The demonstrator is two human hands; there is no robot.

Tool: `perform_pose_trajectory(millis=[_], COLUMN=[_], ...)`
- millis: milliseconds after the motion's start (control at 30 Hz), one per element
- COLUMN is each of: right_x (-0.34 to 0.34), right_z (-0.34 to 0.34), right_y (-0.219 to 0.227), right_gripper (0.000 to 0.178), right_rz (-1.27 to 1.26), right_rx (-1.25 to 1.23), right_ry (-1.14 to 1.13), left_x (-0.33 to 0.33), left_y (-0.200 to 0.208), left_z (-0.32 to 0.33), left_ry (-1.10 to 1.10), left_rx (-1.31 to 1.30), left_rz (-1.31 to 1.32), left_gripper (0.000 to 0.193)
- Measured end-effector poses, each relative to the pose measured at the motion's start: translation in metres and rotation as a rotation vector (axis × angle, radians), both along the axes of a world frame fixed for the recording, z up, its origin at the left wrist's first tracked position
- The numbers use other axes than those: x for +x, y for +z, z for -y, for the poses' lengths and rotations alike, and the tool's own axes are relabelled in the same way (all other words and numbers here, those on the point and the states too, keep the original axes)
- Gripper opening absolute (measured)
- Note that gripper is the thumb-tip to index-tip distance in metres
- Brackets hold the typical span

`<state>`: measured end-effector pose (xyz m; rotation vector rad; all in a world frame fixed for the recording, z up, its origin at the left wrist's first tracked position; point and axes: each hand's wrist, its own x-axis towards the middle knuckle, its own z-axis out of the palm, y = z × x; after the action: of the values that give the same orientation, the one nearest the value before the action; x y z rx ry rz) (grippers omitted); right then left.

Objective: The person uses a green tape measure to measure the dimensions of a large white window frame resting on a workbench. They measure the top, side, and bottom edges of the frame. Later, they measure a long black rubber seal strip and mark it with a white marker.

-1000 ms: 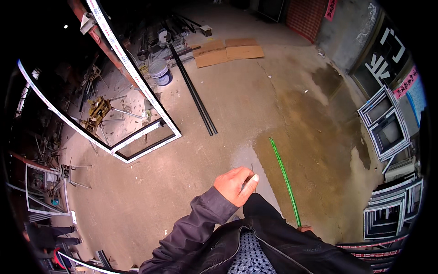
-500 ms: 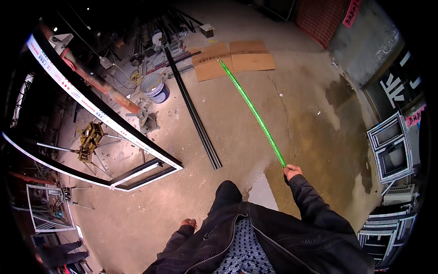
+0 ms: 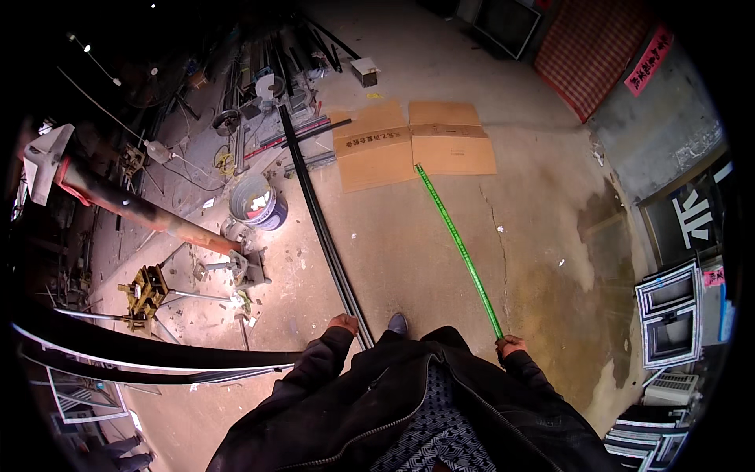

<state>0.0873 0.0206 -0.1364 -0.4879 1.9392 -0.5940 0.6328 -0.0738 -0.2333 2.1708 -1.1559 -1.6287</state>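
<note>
The right hand (image 3: 511, 345) is closed around the near end of a long green strip (image 3: 458, 245), a thin straight length like a marked measuring tape. From that grip the strip runs away across the concrete floor (image 3: 409, 236), and its far end reaches the front edge of the flattened cardboard sheets (image 3: 413, 144). The left hand (image 3: 343, 322) hangs just left of the strip's near end, beside the tip of a shoe (image 3: 398, 322); it holds nothing that can be seen, and the view does not tell how far its fingers are spread. Right by that hand starts a pair of long black rails (image 3: 326, 236), lying on the floor left of the strip and roughly alongside it. Farther left of the strip, past the rails, stands a grey bucket (image 3: 257, 201). To the right of the strip, well apart from it, white window frames (image 3: 671, 315) lean in a stack.
</note>
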Motion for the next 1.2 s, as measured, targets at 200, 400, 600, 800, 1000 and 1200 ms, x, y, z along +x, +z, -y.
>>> perform_pose_trajectory(millis=[200, 400, 600, 800, 1000, 1200], right_x=[-0.028, -0.057, -0.076, -0.054, 0.039, 0.026], right_z=[0.090, 0.282, 0.556, 0.816, 0.956, 0.991], right_y=[0.006, -0.034, -0.010, -0.005, -0.015, -0.033], right_gripper=[0.010, 0.010, 0.011, 0.010, 0.020, 0.023], right_rz=[0.068, -0.103, -0.053, 0.061, -0.292, -0.153], right_rx=[0.120, 0.240, 0.069, -0.228, 0.052, 0.390], right_ry=[-0.176, 0.006, 0.092, 0.250, 0.595, 0.534], left_x=[-0.041, -0.042, -0.024, -0.042, 0.013, 0.041], left_y=[0.077, 0.028, 0.018, 0.049, -0.048, 0.012], left_z=[0.230, 0.319, 0.307, 0.445, 0.563, 0.797], left_ry=[0.227, 0.464, -0.588, -0.590, -0.731, 0.394], left_rx=[-0.348, 0.085, 0.047, -0.170, -0.371, 0.015], left_rz=[-0.286, -0.261, 0.386, 0.378, 0.415, -0.094], left_gripper=[0.025, 0.021, 0.033, 0.031, 0.024, 0.032])
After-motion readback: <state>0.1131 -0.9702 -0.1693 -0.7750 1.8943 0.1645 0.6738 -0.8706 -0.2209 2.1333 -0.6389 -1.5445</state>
